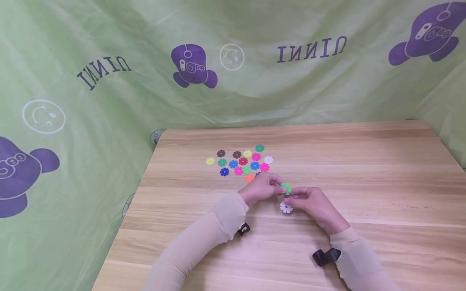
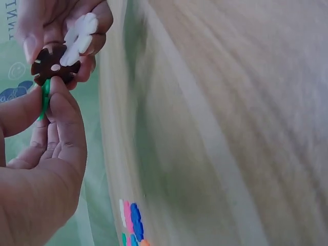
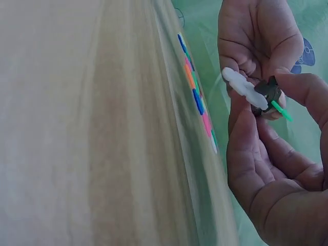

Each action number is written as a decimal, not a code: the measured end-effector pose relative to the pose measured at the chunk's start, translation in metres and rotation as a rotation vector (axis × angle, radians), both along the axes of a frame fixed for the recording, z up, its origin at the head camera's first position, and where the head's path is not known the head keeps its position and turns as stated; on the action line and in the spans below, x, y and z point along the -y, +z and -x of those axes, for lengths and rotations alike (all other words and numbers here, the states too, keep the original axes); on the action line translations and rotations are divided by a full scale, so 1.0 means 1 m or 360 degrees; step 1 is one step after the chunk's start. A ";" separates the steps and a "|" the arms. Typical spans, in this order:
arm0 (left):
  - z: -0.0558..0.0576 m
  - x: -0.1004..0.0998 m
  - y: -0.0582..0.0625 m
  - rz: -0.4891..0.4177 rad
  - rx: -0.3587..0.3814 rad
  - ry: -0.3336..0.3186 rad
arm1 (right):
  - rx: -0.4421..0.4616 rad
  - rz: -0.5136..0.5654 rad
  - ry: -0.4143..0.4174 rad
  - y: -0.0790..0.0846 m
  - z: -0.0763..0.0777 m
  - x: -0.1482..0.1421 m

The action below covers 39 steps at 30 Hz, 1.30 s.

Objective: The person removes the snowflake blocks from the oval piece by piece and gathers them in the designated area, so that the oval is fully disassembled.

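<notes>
My left hand pinches a light green notched plastic disc between thumb and forefinger. In the left wrist view the green disc is edge-on and meets the rim of a brown notched disc. My right hand grips the brown disc from the other side. A white notched disc is joined to the brown one at an angle and hangs below the fingers in the head view. The right wrist view shows the white disc beside the right fingertips, with both hands close together above the table.
Several loose notched discs lie flat beyond my left hand, among them a yellow disc, a dark blue disc and an orange disc. They rest on a wood-grain table. A green printed curtain hangs behind the table.
</notes>
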<state>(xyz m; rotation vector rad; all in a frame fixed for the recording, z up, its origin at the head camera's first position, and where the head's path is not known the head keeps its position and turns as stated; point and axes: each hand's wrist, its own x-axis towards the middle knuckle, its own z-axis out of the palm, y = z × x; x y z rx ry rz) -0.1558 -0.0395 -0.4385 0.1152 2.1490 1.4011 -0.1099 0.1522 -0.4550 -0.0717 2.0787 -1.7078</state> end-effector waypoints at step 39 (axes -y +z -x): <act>0.008 0.117 0.001 0.0874 -0.0590 0.0284 | 0.0061 -0.0055 -0.0001 0.004 0.005 -0.012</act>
